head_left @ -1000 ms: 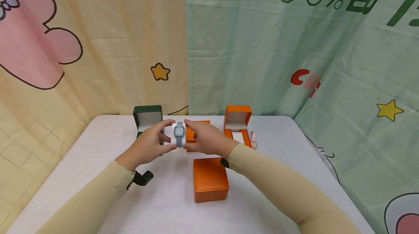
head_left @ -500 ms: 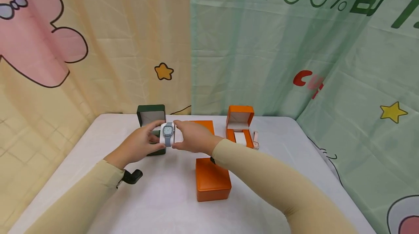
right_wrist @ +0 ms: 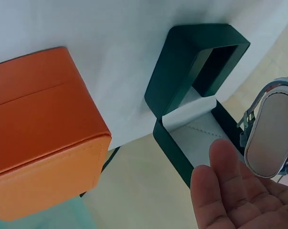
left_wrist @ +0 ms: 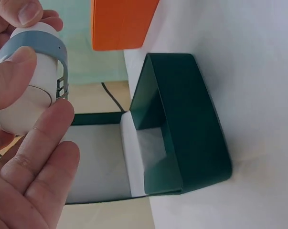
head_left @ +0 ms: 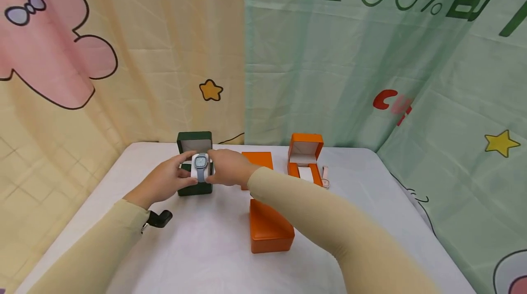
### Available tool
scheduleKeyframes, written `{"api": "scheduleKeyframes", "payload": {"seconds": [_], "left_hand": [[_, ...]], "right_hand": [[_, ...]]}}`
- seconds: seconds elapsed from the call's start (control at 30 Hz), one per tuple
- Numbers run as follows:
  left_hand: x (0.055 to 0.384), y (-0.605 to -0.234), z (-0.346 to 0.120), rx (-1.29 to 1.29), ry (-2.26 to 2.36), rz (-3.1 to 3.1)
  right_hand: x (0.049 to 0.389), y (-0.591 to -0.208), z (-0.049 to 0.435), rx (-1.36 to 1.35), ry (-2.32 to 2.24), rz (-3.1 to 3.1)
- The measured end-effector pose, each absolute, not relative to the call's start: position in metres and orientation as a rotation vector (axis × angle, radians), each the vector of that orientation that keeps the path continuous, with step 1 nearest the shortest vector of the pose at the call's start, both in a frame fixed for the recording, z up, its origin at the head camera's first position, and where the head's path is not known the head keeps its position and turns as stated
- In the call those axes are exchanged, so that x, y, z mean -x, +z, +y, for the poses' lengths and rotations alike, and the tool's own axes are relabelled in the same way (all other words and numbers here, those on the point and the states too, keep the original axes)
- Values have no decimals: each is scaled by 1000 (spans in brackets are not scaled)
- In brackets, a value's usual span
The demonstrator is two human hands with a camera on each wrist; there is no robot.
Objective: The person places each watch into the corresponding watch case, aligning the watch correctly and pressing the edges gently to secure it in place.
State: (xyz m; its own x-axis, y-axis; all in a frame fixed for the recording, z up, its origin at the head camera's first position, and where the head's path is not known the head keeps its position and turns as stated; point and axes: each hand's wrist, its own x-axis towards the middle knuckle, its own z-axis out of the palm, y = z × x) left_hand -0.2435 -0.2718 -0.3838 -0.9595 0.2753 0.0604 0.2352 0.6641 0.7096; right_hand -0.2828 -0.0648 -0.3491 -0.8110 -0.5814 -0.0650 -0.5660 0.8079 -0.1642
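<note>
A watch (head_left: 201,162) with a blue-grey strap is wrapped around a white cushion (left_wrist: 26,105). My left hand (head_left: 162,182) grips the cushion's left side, thumb and fingers around it. From the right, my right hand (head_left: 230,167) pinches the opposite side; in the right wrist view its lower fingers (right_wrist: 225,167) extend beside the cushion's end. Both hands hold the watch up in front of the dark green box (head_left: 195,189). That box stands with its lid up, and the left wrist view shows a hollow inside its base (left_wrist: 155,148) with no cushion in it.
A closed orange box (head_left: 271,234) sits nearer on the white table, partly under my right forearm. Another orange box (head_left: 259,159) is partly hidden behind my right hand. Farther right, an open orange box (head_left: 305,147) holds a white cushion, with a pale pink watch (head_left: 325,177) beside it.
Both hands have carried the watch on its cushion leftward, from before the middle orange box to in front of the open green box. The boxes have stayed in place.
</note>
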Motion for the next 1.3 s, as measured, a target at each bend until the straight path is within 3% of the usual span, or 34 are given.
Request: {"api": "scheduleKeyframes", "payload": {"seconds": [1.3], "left_hand": [[293, -432, -298, -195, 1014, 2796]], "right_hand": [[325, -407, -111, 841, -202, 2845]]}}
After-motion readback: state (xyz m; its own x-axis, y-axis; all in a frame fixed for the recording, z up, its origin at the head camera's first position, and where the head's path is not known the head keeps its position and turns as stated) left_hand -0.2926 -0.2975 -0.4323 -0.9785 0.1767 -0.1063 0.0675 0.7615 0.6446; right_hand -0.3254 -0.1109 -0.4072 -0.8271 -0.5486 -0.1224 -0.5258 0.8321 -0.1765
